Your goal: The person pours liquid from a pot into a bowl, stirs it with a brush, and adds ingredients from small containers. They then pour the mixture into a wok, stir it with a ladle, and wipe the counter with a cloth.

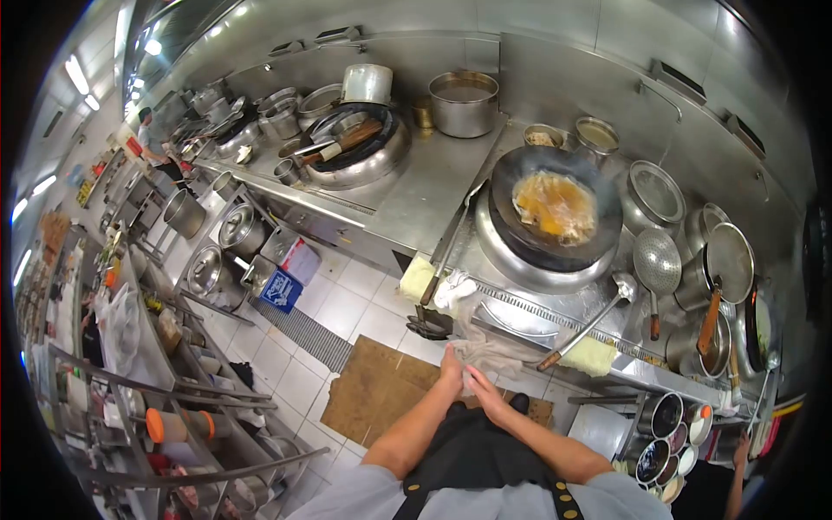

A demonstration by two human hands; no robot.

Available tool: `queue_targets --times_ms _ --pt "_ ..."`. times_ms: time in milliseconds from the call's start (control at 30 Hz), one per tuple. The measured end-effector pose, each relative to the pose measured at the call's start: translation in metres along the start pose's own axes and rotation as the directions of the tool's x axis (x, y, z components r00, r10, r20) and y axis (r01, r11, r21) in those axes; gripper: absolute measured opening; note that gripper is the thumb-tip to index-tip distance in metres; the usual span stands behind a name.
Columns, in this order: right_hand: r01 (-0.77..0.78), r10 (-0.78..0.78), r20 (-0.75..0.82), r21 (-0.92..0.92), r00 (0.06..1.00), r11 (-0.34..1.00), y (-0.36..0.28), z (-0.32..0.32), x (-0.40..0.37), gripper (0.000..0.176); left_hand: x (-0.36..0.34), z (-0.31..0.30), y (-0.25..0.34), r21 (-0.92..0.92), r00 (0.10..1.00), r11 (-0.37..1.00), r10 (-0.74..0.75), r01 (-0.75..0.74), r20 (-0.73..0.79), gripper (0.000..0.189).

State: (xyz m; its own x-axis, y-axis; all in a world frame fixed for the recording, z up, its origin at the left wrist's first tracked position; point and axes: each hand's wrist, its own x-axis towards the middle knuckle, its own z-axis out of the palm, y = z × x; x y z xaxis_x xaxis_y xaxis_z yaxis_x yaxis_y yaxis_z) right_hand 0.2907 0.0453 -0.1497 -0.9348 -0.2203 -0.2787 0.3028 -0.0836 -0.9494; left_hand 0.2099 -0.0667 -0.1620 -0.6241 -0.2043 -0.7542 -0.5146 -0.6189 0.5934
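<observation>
both hands are together low at the front edge of the stove: the left hand (451, 368) and right hand (478, 386) press against each other, closed on the near end of a grey cloth (503, 351) that hangs from the edge of the surface (433, 186); by the look of it they are wiping on it

the cloth is just below the wok (518, 178), between a pale towel (451, 290) on its left and a yellow rag (592, 355) on its right

as for the cooking, the wok sits in its ring with a yellow, egg-like mass (555, 208) spread across its middle, so the food is in and seems to be setting. no hand is on it. the ladle (589, 325) lies on the front rail, bowl towards the wok and handle out over the edge, and a strainer (657, 258) rests to the right, both untouched

judging from this, filling the wok is done; the food is not yet out of it, and no plate stands beside it. whether the burner is lit i cannot tell
</observation>
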Motion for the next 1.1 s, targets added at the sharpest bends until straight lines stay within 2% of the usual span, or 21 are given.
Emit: queue_targets --times_ms 33,67,100,133,267,333,367,400,433,467,500,533,567,600,667,800,933,967,1033,1067,1100 --pt "-0.240 0.244 0.002 0.189 0.970 0.952 -0.010 -0.004 -0.011 0.065 -0.010 0.001 0.019 -0.033 0.957 0.992 -0.106 0.120 0.269 0.055" --pt "-0.241 0.243 0.012 0.173 0.970 0.955 -0.015 -0.016 -0.006 0.065 -0.011 0.004 0.025 -0.040 0.834 0.970 -0.184 0.239 0.520 0.053" --pt "-0.410 0.444 0.027 0.437 0.896 0.801 -0.018 -0.027 -0.003 0.066 0.019 -0.008 -0.001 0.231 0.753 0.968 -0.226 0.101 0.618 0.052" --pt "-0.514 0.615 0.100 0.661 0.782 0.547 -0.018 -0.036 -0.002 0.068 0.011 -0.013 -0.014 0.222 0.761 0.970 -0.220 0.102 0.610 0.052" --pt "-0.396 0.228 0.325 0.721 0.918 0.569 0.008 -0.050 0.028 0.056 -0.040 0.011 -0.034 0.318 0.763 0.880 0.074 -0.354 0.643 0.043" --pt "-0.415 0.406 0.237 0.797 0.883 0.438 0.006 -0.050 0.039 0.046 -0.032 0.013 -0.042 0.336 0.737 0.821 0.144 -0.462 0.660 0.041" --pt "-0.483 0.105 0.474 0.829 0.874 0.283 0.014 -0.055 0.047 0.048 -0.005 0.007 -0.052 0.223 0.776 0.974 -0.112 -0.038 0.621 0.038" --pt "-0.583 -0.235 0.601 0.799 0.763 0.148 0.019 -0.059 0.049 0.050 0.009 0.003 -0.059 0.079 0.697 0.911 -0.363 0.404 0.618 0.036" --pt "-0.585 -0.232 0.604 0.797 0.763 0.153 0.017 -0.056 0.051 0.050 0.007 -0.001 -0.046 0.131 0.560 0.931 -0.313 0.341 0.767 0.028" --pt "-0.356 0.116 0.338 0.869 0.934 0.344 0.012 -0.045 0.051 0.046 -0.003 0.007 -0.037 0.127 0.560 0.930 -0.312 0.345 0.768 0.028" --pt "-0.176 0.363 -0.059 0.796 0.930 0.580 0.006 -0.031 0.053 0.042 -0.013 0.017 -0.029 0.184 0.747 0.979 -0.187 0.087 0.638 0.028" --pt "-0.177 0.360 -0.057 0.794 0.931 0.582 -0.019 -0.015 0.048 0.042 -0.017 0.026 -0.022 0.283 0.865 0.945 0.001 -0.165 0.501 0.029" --pt "-0.224 0.420 -0.062 0.770 0.905 0.597 -0.054 0.004 0.032 0.045 -0.007 0.031 -0.026 0.492 0.720 0.527 0.518 -0.693 0.461 0.027" --pt "-0.272 0.480 -0.071 0.747 0.874 0.606 -0.072 0.018 0.022 0.049 -0.009 0.030 -0.019 0.493 0.722 0.527 0.516 -0.692 0.462 0.027" --pt "-0.281 0.455 -0.053 0.723 0.889 0.631 -0.066 0.025 0.015 0.049 -0.014 0.024 0.000 0.428 0.382 0.107 0.673 -0.898 0.634 0.026" --pt "-0.218 0.232 0.094 0.768 0.968 0.602 -0.066 0.014 0.018 0.051 0.001 0.002 -0.014 0.466 0.273 -0.176 0.616 -0.867 0.739 0.031" --pt "-0.292 0.466 0.083 0.871 0.881 0.396 -0.051 -0.026 0.033 0.058 -0.013 -0.011 -0.066 0.456 0.240 -0.306 0.543 -0.835 0.805 0.041" --pt "-0.249 0.463 0.050 0.891 0.885 0.380 -0.044 -0.022 0.029 0.058 -0.013 -0.014 -0.058 0.423 0.230 -0.310 0.505 -0.851 0.832 0.041" --pt "-0.199 0.284 0.005 0.728 0.959 0.657 -0.028 -0.007 0.023 0.061 -0.012 -0.019 -0.036 0.611 0.750 0.502 0.122 -0.612 0.651 0.047" --pt "-0.187 0.284 -0.008 0.736 0.959 0.651 -0.008 -0.001 0.023 0.061 -0.019 -0.018 -0.036 0.614 0.745 0.496 0.107 -0.613 0.658 0.047" --pt "-0.050 0.086 -0.230 0.161 0.969 0.986 0.019 0.003 0.025 0.058 -0.026 -0.017 -0.035 0.441 0.842 0.856 -0.012 -0.270 0.539 0.047"
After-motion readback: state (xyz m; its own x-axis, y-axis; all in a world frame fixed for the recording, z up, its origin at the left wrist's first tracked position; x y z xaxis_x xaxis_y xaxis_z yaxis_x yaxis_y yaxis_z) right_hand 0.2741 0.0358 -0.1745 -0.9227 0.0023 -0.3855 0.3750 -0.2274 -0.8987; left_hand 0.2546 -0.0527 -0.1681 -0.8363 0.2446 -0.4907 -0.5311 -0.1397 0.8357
